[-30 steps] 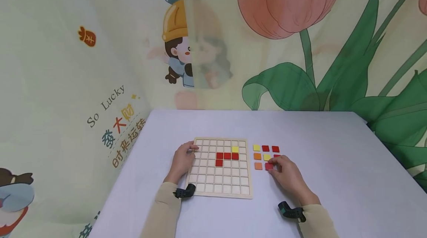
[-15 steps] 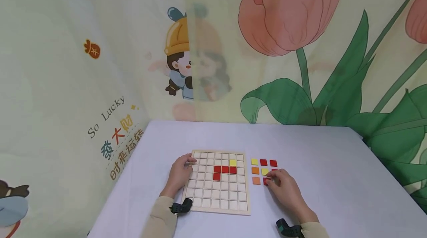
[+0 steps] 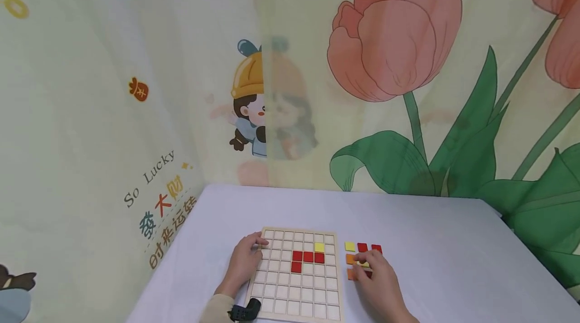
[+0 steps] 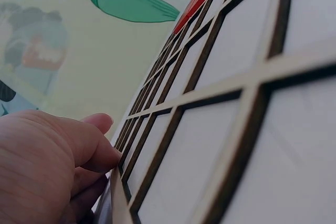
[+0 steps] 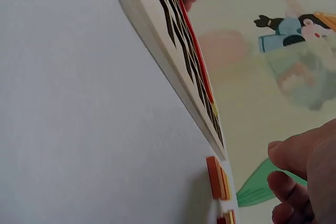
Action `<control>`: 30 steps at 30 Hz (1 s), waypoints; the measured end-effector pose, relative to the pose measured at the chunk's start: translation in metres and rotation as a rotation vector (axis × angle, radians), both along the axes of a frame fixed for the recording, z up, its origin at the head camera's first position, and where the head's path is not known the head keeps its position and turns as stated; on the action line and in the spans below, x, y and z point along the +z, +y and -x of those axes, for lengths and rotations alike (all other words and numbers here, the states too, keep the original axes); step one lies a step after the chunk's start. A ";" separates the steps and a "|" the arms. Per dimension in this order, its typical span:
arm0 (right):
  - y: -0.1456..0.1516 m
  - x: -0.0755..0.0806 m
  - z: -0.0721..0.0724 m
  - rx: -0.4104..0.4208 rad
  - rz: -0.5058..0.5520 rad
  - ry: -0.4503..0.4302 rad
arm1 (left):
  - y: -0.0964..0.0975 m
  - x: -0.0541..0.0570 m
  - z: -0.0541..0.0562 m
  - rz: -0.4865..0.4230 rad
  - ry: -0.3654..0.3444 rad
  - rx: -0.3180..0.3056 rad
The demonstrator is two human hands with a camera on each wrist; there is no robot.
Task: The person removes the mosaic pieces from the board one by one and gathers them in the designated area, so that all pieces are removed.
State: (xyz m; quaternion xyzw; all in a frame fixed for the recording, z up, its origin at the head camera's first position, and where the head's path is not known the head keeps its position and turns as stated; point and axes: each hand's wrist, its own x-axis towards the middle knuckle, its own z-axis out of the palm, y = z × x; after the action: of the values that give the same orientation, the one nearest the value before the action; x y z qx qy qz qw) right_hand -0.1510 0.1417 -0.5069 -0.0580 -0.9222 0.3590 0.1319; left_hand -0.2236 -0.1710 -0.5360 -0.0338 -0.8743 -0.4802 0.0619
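A square wooden grid board (image 3: 302, 283) lies on the table, bearing a yellow tile (image 3: 319, 247) and several red tiles (image 3: 308, 257). My left hand (image 3: 244, 261) holds the board's left edge; in the left wrist view a bent digit meets the frame, with other fingers curled below. Right of the board is a block of loose tiles: a yellow one (image 3: 350, 246), red ones (image 3: 362, 247) and orange ones (image 3: 350, 259). Over its lower part hovers my right hand (image 3: 378, 280), partly covering a few tiles. In the right wrist view, its thumb and fingers (image 5: 281, 182) are apart, with nothing between them.
A white cloth covers the table (image 3: 453, 257). Its far edge meets a backdrop (image 3: 299, 177) printed with tulips and a cartoon figure. A black wrist camera (image 3: 246, 310) sits on my left wrist.
The head view has tilted upward, so everything sits lower. My right hand has left the lower red tile and shifted left over the block, its fingers parting. My left hand stays at the board's edge.
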 end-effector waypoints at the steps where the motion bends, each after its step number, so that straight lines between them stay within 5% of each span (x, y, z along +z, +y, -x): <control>1: -0.003 -0.001 -0.001 0.022 0.001 -0.008 | 0.001 -0.001 -0.002 -0.002 -0.004 0.000; 8: -0.025 -0.006 -0.004 0.108 -0.049 -0.060 | 0.004 0.000 -0.008 -0.002 -0.004 -0.007; 16: -0.043 -0.006 0.009 0.184 -0.232 0.065 | 0.001 -0.001 -0.012 0.012 -0.007 -0.006; 30: -0.063 -0.005 0.040 0.214 -0.315 0.049 | 0.001 0.003 0.002 0.020 -0.001 0.005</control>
State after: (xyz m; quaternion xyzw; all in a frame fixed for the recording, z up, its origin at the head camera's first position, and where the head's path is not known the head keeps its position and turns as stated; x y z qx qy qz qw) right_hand -0.1906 0.0786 -0.5117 0.0703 -0.9644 0.2234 0.1227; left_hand -0.2255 -0.1699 -0.5330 -0.0321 -0.8791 -0.4715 0.0621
